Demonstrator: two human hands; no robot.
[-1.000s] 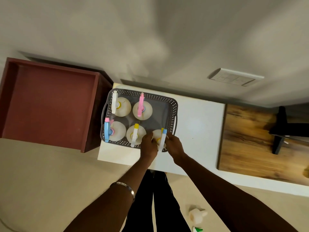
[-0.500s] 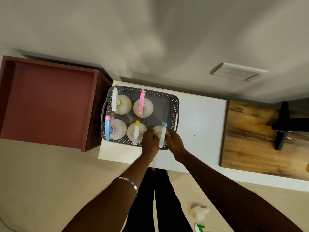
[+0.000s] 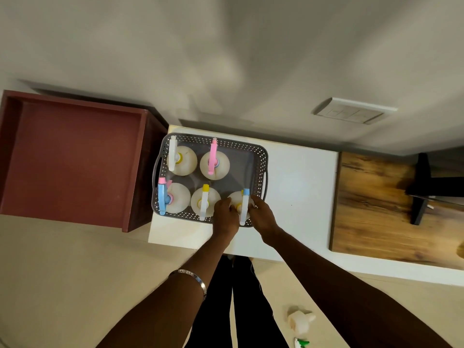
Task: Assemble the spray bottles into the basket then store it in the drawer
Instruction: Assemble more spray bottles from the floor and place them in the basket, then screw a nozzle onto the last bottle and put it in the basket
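A grey perforated basket [image 3: 261, 156] stands on the white table top [image 3: 301, 187] and holds several pale spray bottles. At its near right corner is a bottle with a white and blue spray head [image 3: 244, 207]. My left hand [image 3: 224, 217] grips that bottle's left side and my right hand [image 3: 261, 214] grips its right side. Other bottles stand upright in the basket, with a white head [image 3: 172, 156], a pink head [image 3: 213, 156], a blue head [image 3: 162, 197] and a yellow-tipped head [image 3: 204, 202]. The far right spot of the basket holds nothing. An open red-brown drawer [image 3: 75, 159] lies left of the table.
A wooden surface [image 3: 376, 209] adjoins the table on the right, with a black stand [image 3: 421, 187] on it. On the floor near my legs lie a pale bottle [image 3: 300, 321] and a green spray head [image 3: 302, 344]. A wall switch plate [image 3: 351, 113] sits above.
The view has shifted slightly. Both hands stay on the near right bottle, which has settled a little deeper into the basket corner.
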